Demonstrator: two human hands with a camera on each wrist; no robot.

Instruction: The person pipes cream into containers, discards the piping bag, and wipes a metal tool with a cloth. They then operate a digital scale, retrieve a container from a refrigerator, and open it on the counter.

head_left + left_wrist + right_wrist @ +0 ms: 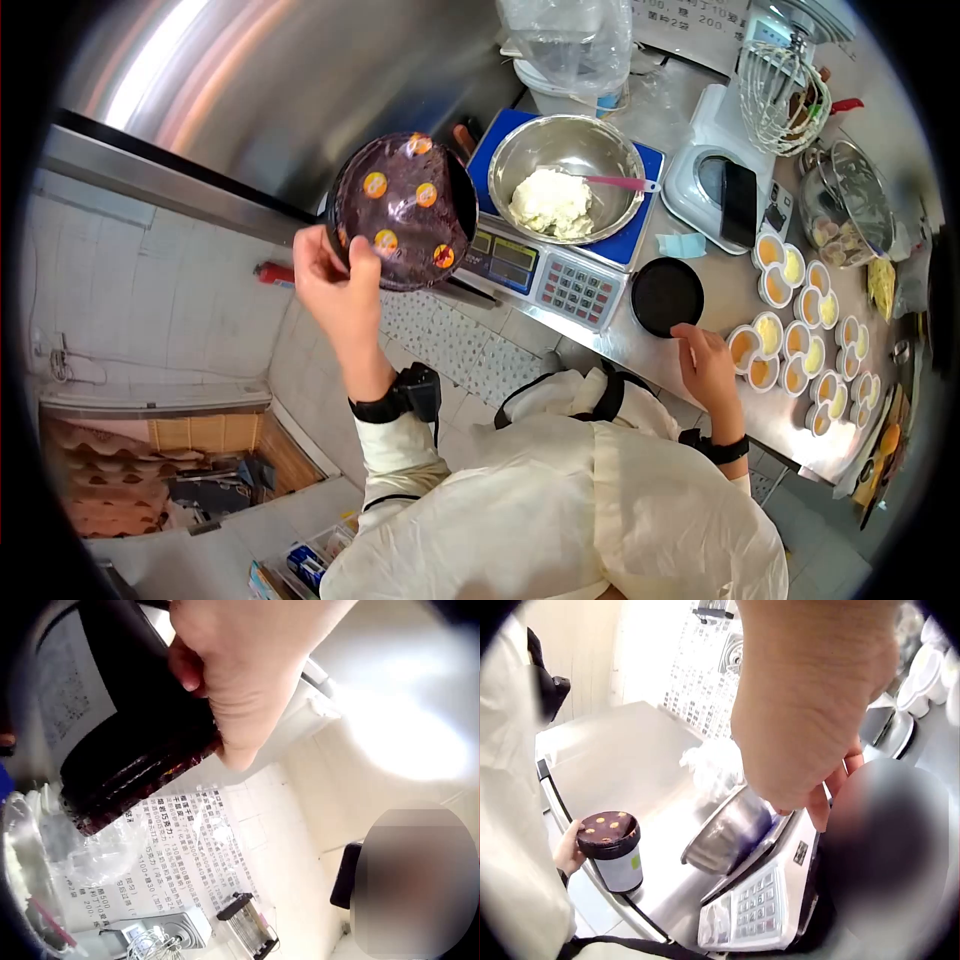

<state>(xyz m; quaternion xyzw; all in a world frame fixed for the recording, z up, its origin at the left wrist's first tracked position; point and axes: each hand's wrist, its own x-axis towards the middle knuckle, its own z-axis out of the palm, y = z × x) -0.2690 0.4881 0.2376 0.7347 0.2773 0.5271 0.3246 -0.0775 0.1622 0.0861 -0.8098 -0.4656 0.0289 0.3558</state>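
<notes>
My left hand [345,280] grips a black tub [619,871] by its rim, off to the left of the scale. Its mouth is covered by a dark purple film [405,205] with orange round marks, and black shows along the film's right side. A pale label [71,690] is on the tub's wall. My right hand [708,365] pinches the near edge of a round black lid [668,297] at the counter's front. Between the hands, a steel bowl [505,190] stands on a blue-topped scale [578,288]. It holds a white creamy mass [552,205] and a pink-handled spatula [620,183].
Several cups with orange and yellow fillings [768,285] fill the counter's right side. Behind them are a phone [738,205] on a white machine [690,180], a wire whisk [780,95] and a glass bowl [855,205]. A plastic bag [570,45] hangs over a white bucket.
</notes>
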